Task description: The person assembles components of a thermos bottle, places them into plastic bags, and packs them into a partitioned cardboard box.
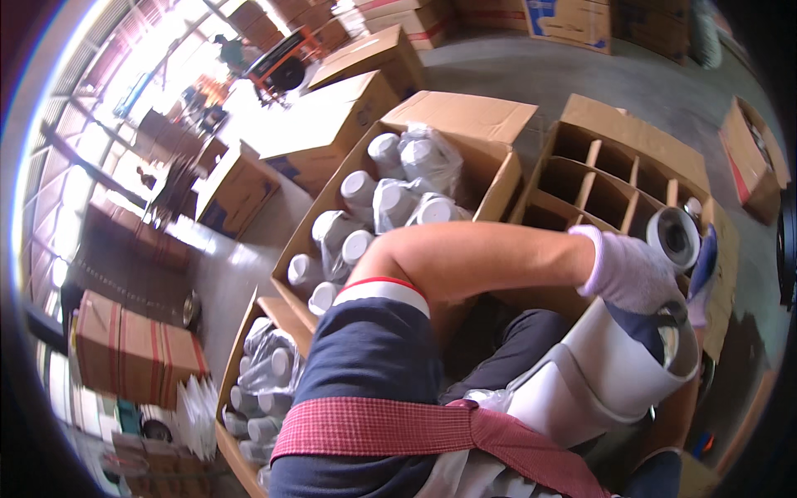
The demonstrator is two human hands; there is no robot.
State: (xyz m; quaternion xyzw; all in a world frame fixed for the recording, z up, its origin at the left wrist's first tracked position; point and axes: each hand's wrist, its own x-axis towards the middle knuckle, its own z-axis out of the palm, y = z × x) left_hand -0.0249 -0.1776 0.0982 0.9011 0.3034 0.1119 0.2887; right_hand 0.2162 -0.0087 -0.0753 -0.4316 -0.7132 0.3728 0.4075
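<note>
My left hand (641, 280), in a pale glove with dark blue coating, bends down at the mouth of a large white cylindrical container (629, 367), its fingertips partly inside. Whether they hold anything is unclear. My right hand (702, 280), also gloved, is mostly hidden behind the left one, its fingers upright beside a round grey-white part with a dark centre (673, 239). Its grip cannot be made out. That part stands over the near right corner of a divided cardboard box (632, 134). Clear plastic film (489, 397) lies by the container's lower end.
An open carton (464, 115) holds several white-capped cylinders, some bagged in plastic. Another such carton (233, 429) stands at lower left. Closed cartons (336, 118) stand beyond, with a small open box (750, 162) at right. A person (230, 53) is far back near an orange-framed machine (283, 65).
</note>
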